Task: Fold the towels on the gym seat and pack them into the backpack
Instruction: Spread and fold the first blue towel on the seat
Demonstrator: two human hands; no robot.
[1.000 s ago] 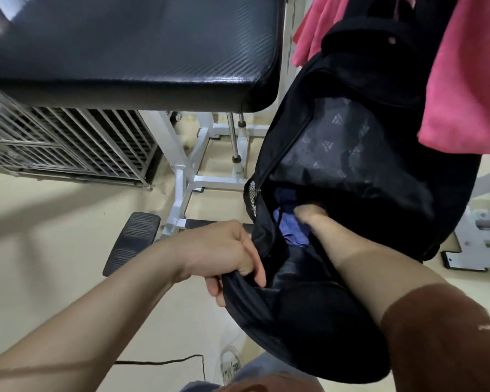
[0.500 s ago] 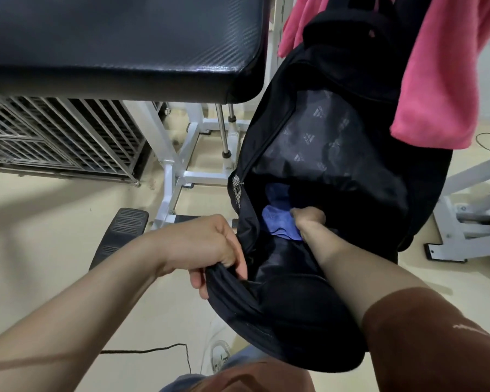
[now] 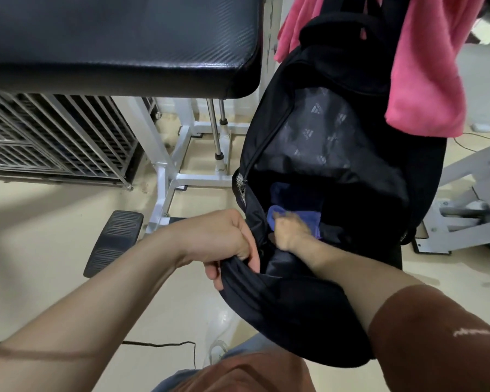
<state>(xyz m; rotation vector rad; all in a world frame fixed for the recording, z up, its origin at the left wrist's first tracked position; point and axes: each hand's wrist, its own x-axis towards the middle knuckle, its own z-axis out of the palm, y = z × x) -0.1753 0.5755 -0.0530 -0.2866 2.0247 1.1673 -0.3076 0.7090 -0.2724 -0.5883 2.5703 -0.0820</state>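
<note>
Blue towel (image 3: 275, 215) inside the open mouth of the black backpack (image 3: 337, 171).
The left hand (image 3: 224, 244) clenches the backpack's near rim. The blurred right hand (image 3: 290, 232) lies on the blue towel inside, its grasp indeterminable. A pink towel (image 3: 427, 80) drapes over the backpack's top. The lining repeats a three-bar logo, and the sleeve (image 3: 436, 335) lettering is illegible.

On my feed the backpack (image 3: 289, 315) reads black, its lining (image 3: 317, 142) dark grey with a repeating pale logo print. I see a blue towel (image 3: 277, 215) (purplish at one edge), a pink towel (image 3: 425, 80), a black fine-weave gym seat (image 3: 119, 43) on a white frame (image 3: 164, 154), a cream floor (image 3: 40, 236) and a brown sleeve (image 3: 436, 335).
</note>
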